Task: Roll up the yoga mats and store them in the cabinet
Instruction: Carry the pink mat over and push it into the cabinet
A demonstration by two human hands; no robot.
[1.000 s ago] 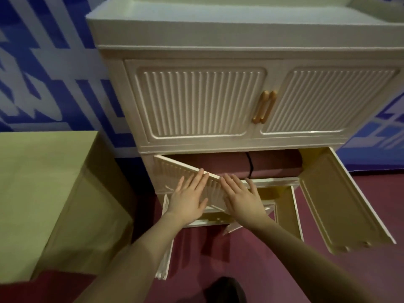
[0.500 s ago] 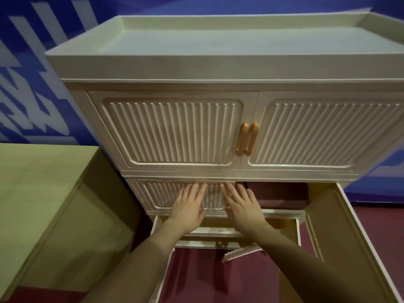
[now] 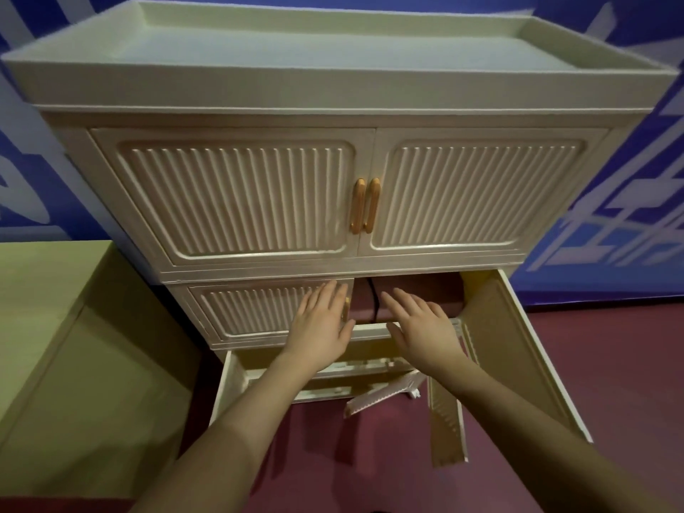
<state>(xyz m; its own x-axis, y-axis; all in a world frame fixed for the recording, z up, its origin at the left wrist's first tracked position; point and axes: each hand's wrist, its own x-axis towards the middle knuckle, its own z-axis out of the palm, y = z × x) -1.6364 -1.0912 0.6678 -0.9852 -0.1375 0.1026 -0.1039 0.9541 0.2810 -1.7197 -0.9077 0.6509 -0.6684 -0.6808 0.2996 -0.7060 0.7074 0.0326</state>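
Cream cabinet [image 3: 333,105] with 2 upper ribbed doors [image 3: 237,201] closed behind paired orange handles [image 3: 365,205]. Lower tier: left ribbed door [image 3: 255,309] swung nearly flush with the frame; right lower door [image 3: 518,349] hanging wide open. Left hand [image 3: 320,327] flat on the left door, fingers straight, gripping nothing. Right hand [image 3: 422,325] likewise spread and empty, hovering at the front ledge of the open compartment; contact with the ledge not determinable. Rolled maroon yoga mat [image 3: 418,294] lying inside that compartment, bound by a dark strap [image 3: 374,296], only its front face visible. Below, the bottom tier pulled apart: loose ribbed panel [image 3: 381,396] and a second detached strip [image 3: 446,431] lying on the maroon floor [image 3: 555,457]. Yellow-green bench [image 3: 55,309] standing just beside the cabinet on the left.

Probable stage: mat stowed, lower doors being closed, 1 of 2 still open.

Risks, as judged from this layout:
- Mat resting close to the front edge; possible fouling of the right door on closing, or rolling out if nudged.
- Fingers of the left hand near the door's free edge; pinching likely if the right door is swung in fast.
- Plastic-looking doors probably lightly hinged; hard pressing liable to pop 1 off, as the loose panels below suggest.
- Loose parts on the floor underfoot; tripping or crushing possible.
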